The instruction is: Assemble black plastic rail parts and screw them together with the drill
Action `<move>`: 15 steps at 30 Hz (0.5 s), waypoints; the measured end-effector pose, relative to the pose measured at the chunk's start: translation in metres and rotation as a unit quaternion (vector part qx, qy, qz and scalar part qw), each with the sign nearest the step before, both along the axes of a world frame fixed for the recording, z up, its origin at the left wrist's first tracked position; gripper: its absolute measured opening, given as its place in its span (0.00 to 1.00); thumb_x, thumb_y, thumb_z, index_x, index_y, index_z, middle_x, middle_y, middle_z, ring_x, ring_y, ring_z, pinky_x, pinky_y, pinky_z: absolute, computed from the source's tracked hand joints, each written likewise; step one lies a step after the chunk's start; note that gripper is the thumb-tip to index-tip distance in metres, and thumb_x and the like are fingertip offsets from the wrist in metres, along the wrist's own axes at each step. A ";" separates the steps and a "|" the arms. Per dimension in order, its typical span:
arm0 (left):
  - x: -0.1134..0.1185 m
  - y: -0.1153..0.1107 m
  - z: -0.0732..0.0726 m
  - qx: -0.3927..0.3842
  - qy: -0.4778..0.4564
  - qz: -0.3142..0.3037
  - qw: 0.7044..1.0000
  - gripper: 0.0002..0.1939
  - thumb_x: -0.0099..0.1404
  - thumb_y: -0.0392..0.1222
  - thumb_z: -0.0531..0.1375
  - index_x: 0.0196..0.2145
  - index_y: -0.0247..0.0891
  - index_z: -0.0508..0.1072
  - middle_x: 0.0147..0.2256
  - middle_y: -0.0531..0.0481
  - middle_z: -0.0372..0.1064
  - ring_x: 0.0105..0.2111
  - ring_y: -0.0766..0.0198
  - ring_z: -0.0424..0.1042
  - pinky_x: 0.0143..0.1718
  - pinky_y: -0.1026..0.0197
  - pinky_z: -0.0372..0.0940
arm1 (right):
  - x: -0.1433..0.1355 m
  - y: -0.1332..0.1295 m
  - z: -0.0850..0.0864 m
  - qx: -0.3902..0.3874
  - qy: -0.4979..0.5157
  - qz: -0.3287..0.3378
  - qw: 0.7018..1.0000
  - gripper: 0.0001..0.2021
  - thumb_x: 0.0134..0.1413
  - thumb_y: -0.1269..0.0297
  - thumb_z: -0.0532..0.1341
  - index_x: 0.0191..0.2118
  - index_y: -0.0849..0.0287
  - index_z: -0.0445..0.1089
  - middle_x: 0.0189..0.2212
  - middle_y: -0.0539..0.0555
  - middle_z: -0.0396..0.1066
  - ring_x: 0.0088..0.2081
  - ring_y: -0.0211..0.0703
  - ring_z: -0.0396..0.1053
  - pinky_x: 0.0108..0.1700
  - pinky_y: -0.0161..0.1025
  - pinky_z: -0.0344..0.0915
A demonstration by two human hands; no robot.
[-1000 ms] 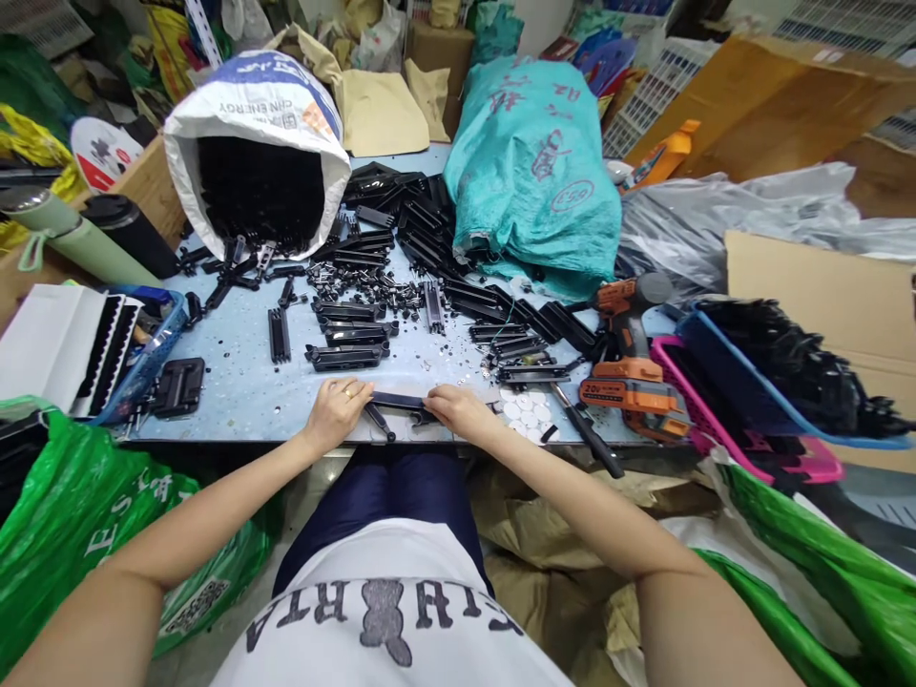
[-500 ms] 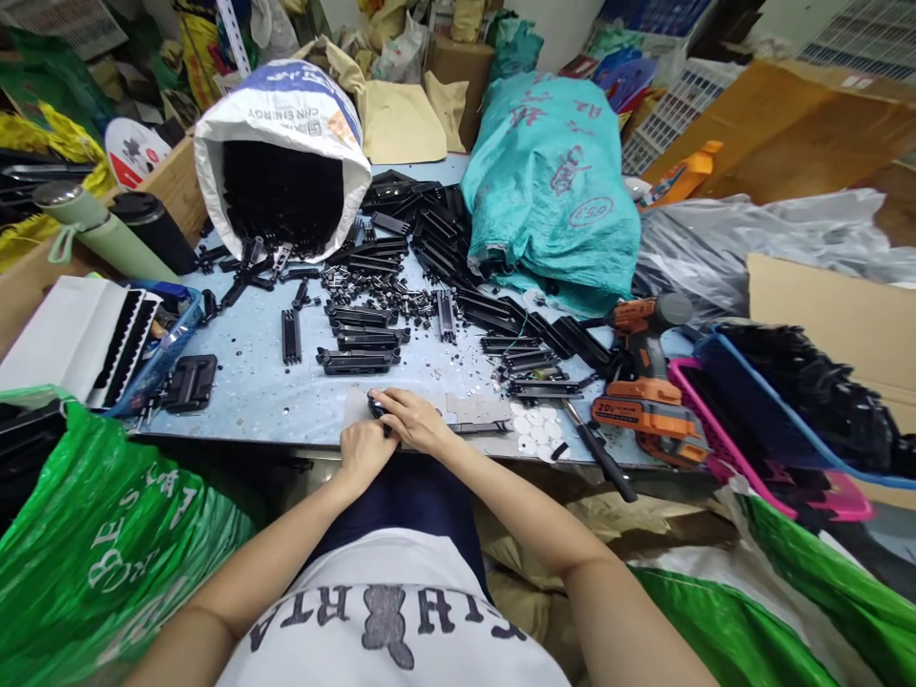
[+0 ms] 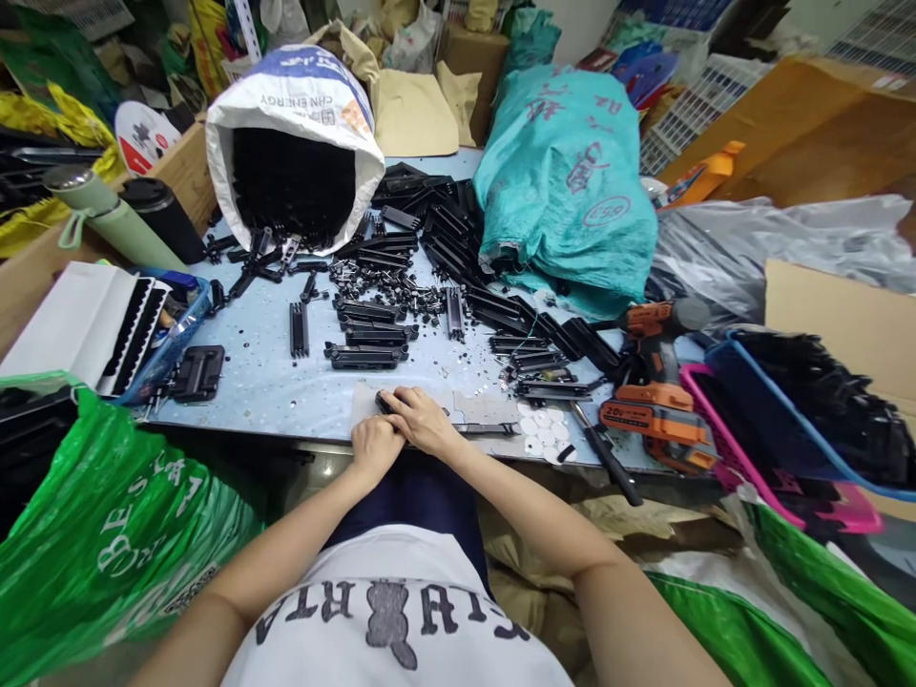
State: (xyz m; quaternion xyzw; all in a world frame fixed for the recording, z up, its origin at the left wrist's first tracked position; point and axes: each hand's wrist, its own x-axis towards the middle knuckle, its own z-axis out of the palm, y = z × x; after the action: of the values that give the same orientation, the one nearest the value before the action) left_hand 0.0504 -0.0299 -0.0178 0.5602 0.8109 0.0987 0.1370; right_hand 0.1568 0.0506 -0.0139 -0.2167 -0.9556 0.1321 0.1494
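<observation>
At the table's front edge, my left hand (image 3: 375,448) is closed with its fingers curled against a black plastic part (image 3: 384,402). My right hand (image 3: 424,420) lies over the same part, fingers bent down onto it, and hides most of it. A pale sheet (image 3: 364,405) lies under both hands. To the right of my right hand is a thin black strip (image 3: 493,429), beside several white round discs (image 3: 545,431). Beyond my hands, long black plastic parts (image 3: 366,357) lie in a short stack, with small loose black pieces and screws (image 3: 401,288) behind them.
An orange cordless drill (image 3: 656,410) and a black-handled tool (image 3: 608,463) lie at the right. A white sack (image 3: 221,162) and a teal sack (image 3: 565,181) stand behind. Blue baskets (image 3: 722,372) flank the table, with a green bag (image 3: 143,534) at front left.
The view has shifted slightly, so the whole table appears a little to the right. My hands stay together on the black part, with no clear change in grip.
</observation>
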 end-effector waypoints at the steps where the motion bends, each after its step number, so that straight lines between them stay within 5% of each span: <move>1: -0.001 0.000 0.000 0.001 0.003 -0.012 1.000 0.16 0.63 0.42 0.50 0.33 0.33 0.77 0.32 0.39 0.74 0.35 0.54 0.73 0.36 0.58 0.63 | -0.001 -0.001 0.002 0.003 -0.004 0.000 1.000 0.23 0.64 0.57 0.45 0.58 0.63 0.59 0.46 0.62 0.63 0.42 0.47 0.61 0.47 0.46 0.63; 6: -0.022 -0.002 0.001 0.080 0.034 -0.151 0.985 0.15 0.64 0.45 0.52 0.35 0.34 0.75 0.33 0.40 0.72 0.36 0.54 0.72 0.36 0.57 0.64 | 0.027 -0.005 0.015 0.072 -0.007 0.025 0.997 0.23 0.62 0.53 0.47 0.58 0.56 0.58 0.56 0.60 0.56 0.52 0.49 0.58 0.54 0.50 0.57; 8: -0.028 0.004 0.002 0.159 0.057 -0.255 0.952 0.16 0.65 0.47 0.52 0.40 0.34 0.72 0.39 0.39 0.71 0.41 0.54 0.70 0.41 0.56 0.63 | 0.055 -0.004 0.012 0.119 -0.006 -0.036 0.992 0.29 0.56 0.44 0.52 0.56 0.58 0.60 0.56 0.63 0.57 0.54 0.53 0.57 0.54 0.54 0.55; 11: -0.027 0.026 0.006 0.198 0.079 -0.401 0.891 0.18 0.67 0.49 0.49 0.41 0.34 0.70 0.39 0.40 0.70 0.40 0.57 0.69 0.40 0.57 0.62 | 0.097 0.004 0.001 0.157 -0.039 -0.157 0.974 0.32 0.48 0.36 0.53 0.40 0.65 0.70 0.37 0.65 0.69 0.39 0.53 0.66 0.39 0.47 0.62; 15: -0.022 0.045 0.023 0.184 0.103 -0.416 0.885 0.26 0.68 0.54 0.41 0.31 0.33 0.70 0.28 0.42 0.69 0.28 0.59 0.68 0.29 0.59 0.60 | 0.120 0.011 0.007 0.167 -0.043 -0.121 0.978 0.28 0.54 0.39 0.49 0.21 0.60 0.65 0.19 0.55 0.63 0.23 0.41 0.62 0.26 0.37 0.55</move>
State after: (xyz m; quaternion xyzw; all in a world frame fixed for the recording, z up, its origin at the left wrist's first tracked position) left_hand 0.0281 0.0151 0.0049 0.8682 0.4803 0.1220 -0.0246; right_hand 0.2765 0.0615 -0.0070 -0.3079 -0.9367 -0.0576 0.1568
